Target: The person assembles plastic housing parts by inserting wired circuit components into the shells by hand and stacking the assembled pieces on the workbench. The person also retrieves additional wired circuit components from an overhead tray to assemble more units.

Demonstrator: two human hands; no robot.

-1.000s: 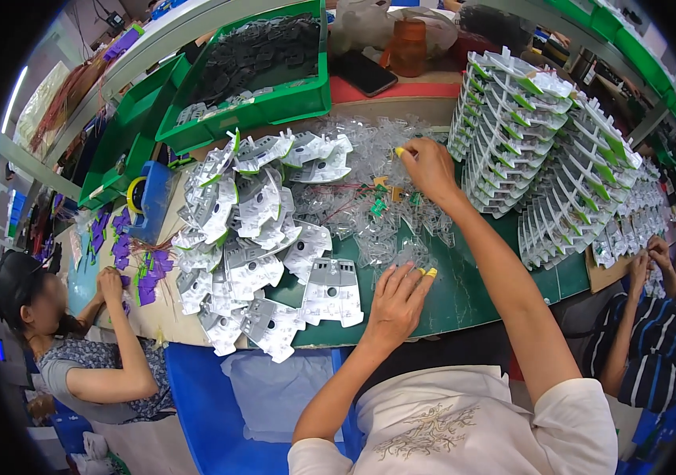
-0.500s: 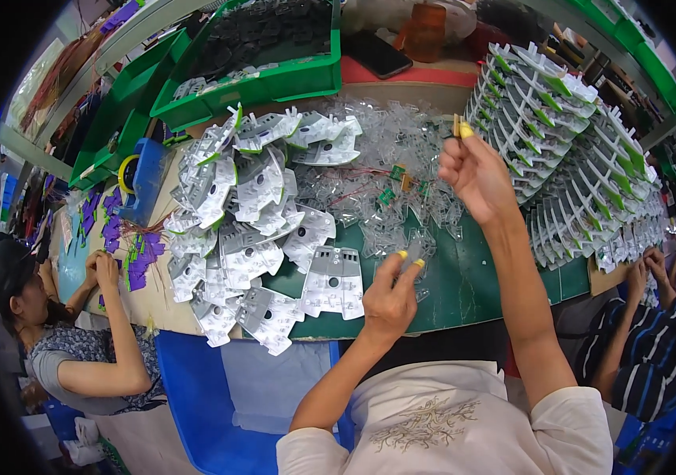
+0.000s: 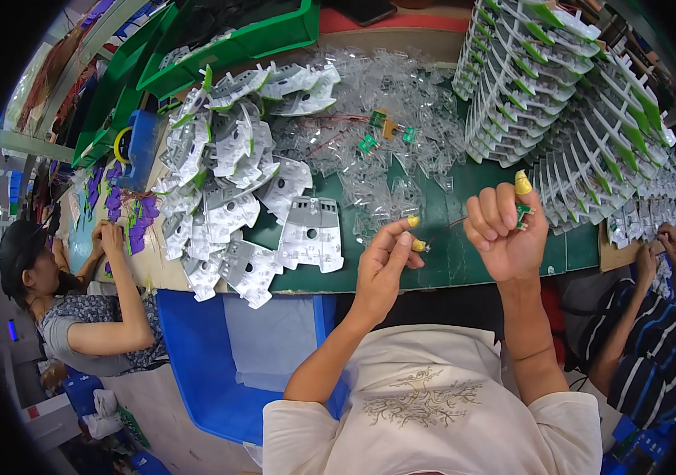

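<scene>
the right hand [image 3: 507,236] has been withdrawn from the pile of clear plastic parts [image 3: 401,103] and lowered to the near side of the bench, level with the left hand [image 3: 381,273]. the right fingers are curled and closed on a small green circuit board [image 3: 523,215], located beside the raised, yellow-covered thumb. the left fingertips are together, apparently pinched on the end of a thin red wire [image 3: 453,224]; the exact contact is too small to confirm. the wire now spans the gap between both hands; its joint with the board is hidden. in effect, one piece is separated from the pile and controlled at two points, while other green boards [image 3: 368,144] remain on the clear parts.
</scene>
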